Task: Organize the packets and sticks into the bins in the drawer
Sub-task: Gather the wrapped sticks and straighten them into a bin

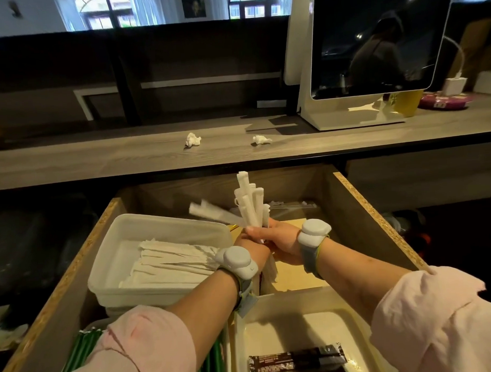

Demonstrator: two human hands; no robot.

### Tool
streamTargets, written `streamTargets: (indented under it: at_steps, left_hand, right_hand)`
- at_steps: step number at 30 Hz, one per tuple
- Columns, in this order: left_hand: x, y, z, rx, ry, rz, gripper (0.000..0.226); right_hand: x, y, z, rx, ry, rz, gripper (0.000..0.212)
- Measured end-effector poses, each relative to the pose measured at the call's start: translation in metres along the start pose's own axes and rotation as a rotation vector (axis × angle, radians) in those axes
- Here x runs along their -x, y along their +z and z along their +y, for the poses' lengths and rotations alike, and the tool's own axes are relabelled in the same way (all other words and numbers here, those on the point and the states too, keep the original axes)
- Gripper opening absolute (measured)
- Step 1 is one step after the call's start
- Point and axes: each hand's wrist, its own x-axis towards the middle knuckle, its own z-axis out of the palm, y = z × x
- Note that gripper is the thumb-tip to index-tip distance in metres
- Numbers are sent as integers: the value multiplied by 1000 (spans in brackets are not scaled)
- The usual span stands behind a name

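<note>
Over the middle of the open wooden drawer (364,206) my right hand (279,240) grips an upright bundle of white paper-wrapped sticks (250,202). My left hand (252,248) sits just below and left of it, mostly hidden behind its wrist sensor, its fingers on the bundle's lower end. One stick (212,212) juts out to the left, blurred. A white bin (123,231) at the left holds several flat white sticks (169,263). A second white bin (271,310) at the near right holds dark brown packets (297,359). Green sticks (83,350) lie at the near left.
A grey wooden counter (98,157) runs above the drawer, with two crumpled white tissues (193,139) (261,140) on it. A white-framed screen (373,56) stands at the back right beside a yellow cup (408,102). A cardboard-coloured compartment (292,276) lies under my hands.
</note>
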Motion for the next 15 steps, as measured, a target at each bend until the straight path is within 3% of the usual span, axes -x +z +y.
streamTargets:
  at_steps: [2, 3, 4, 6, 9, 12, 15]
  left_hand:
    - [8, -14, -31, 448, 310, -83, 49]
    - [26, -27, -31, 493, 294, 52, 44]
    - [31, -40, -33, 623, 315, 2, 41]
    - [28, -43, -43, 636, 398, -10, 38]
    - [29, -33, -35, 645, 496, -105, 39]
    - [24, -29, -38, 682, 509, -192, 40]
    - [25, -26, -36, 630, 475, -207, 37]
  right_hand:
    - [-1, -2, -5, 46, 28, 4, 57]
    - [-1, -4, -9, 62, 30, 18, 56]
    - [-1, -5, -15, 64, 11, 46, 51]
    - [0, -11, -27, 23, -43, 113, 52]
    - [-1, -19, -36, -29, -87, 122, 73]
    - [8, -19, -39, 60, -178, 100, 58]
    - [14, -17, -49, 145, -375, 187, 42]
